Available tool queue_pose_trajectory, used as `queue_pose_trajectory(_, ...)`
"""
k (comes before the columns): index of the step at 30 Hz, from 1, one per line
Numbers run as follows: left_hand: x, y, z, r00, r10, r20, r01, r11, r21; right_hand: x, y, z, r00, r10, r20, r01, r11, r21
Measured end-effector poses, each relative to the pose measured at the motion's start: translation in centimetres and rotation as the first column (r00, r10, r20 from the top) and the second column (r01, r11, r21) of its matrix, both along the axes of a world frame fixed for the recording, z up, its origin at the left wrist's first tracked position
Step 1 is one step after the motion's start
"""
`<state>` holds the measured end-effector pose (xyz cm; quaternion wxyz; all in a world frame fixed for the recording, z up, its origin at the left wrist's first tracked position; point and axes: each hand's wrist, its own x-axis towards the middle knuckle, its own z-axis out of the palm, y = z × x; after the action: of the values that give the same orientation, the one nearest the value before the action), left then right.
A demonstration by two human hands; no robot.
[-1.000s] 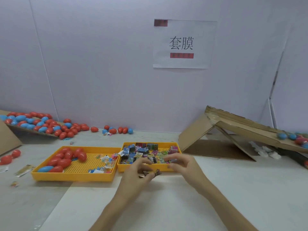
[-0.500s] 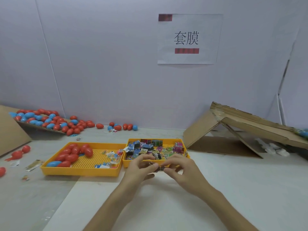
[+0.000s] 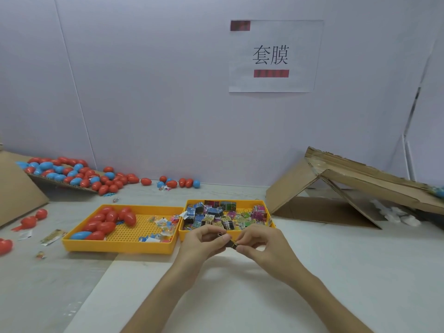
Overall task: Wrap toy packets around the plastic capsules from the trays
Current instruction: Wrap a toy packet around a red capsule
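A small dark packet (image 3: 228, 242) is held just in front of the packet tray (image 3: 186, 235), lifted a little off the table and touching neither. The left hand (image 3: 200, 245) pinches one end between thumb and forefinger, and the right hand (image 3: 263, 245) pinches the other end the same way. The other fingers of both hands are loosely curled and hold nothing. Most of the packet is hidden behind the fingertips, so I cannot tell its print or whether it is being opened out. Judging by the heap of packets (image 3: 216, 215) inside the packet tray, it is thin printed film: nearly weightless, limp, easily creased, probably slick, and likely to tear if pulled hard. It is best held at its two edges with fingertips, as it is here, then spread before it goes round anything. The capsules (image 3: 105, 222) lie in the capsule tray (image 3: 120, 246), which touches the packet tray on its left. They are egg-shaped, red with one blue, and look hard, smooth, light and ready to roll. One should be gripped round its widest part, not at the tapering ends, where it would likely squirt out of the fingers. No capsule is in either hand yet, so the wrapping proper seems not to have started.
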<state>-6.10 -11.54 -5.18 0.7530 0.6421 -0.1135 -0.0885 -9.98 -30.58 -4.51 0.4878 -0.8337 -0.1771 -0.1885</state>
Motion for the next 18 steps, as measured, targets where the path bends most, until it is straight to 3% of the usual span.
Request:
queue_pose_trajectory(12,0.0,-0.09,0.4,1.0,-0.006,0.002,0.006,1.0,-0.019,0.18,-0.5,0.49,0.993,-0.047,-0.105,0.053,0.997,0.059)
queue_pose_trajectory(18,0.04,0.34,0.27,1.0,-0.005,-0.013,0.004,1.0,-0.025,-0.21,-0.19,0.26,0.989,0.021,-0.149,-0.007,0.995,0.095)
